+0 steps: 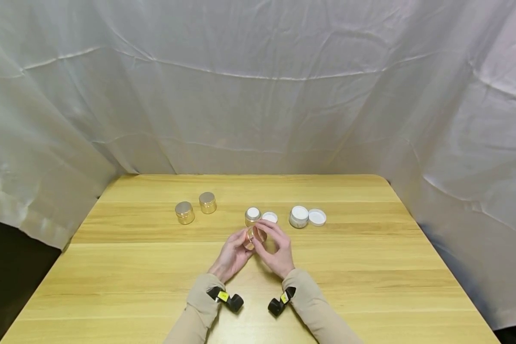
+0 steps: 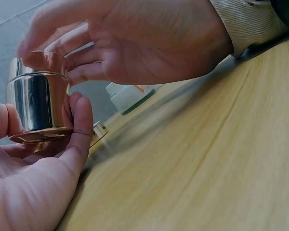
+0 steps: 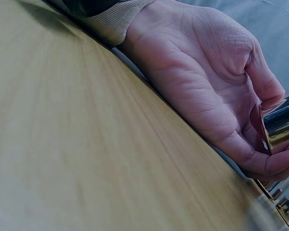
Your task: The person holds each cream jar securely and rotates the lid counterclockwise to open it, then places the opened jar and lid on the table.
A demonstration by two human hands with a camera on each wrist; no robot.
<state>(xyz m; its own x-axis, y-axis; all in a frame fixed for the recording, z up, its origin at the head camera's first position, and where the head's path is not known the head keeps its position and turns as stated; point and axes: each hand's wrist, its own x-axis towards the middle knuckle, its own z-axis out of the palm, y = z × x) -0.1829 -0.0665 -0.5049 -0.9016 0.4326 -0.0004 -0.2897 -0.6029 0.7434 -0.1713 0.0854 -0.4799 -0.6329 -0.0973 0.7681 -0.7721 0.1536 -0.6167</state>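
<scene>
In the head view my left hand holds a shiny gold jar tilted above the table. My right hand grips the jar's lid between thumb and fingers. Seen from the left wrist, the left hand supports the jar's mirrored body from below, thumb at its side. The right hand reaches over the top, its fingers round the lid. In the right wrist view the left hand curls around the jar, cut off by the frame's edge; the right hand is out of that frame.
Just beyond the hands stands an open gold jar, a lid lying beside it. Further right are an open pale jar and its white-faced lid. Two closed gold jars stand left on the wooden table. Grey curtains hang around.
</scene>
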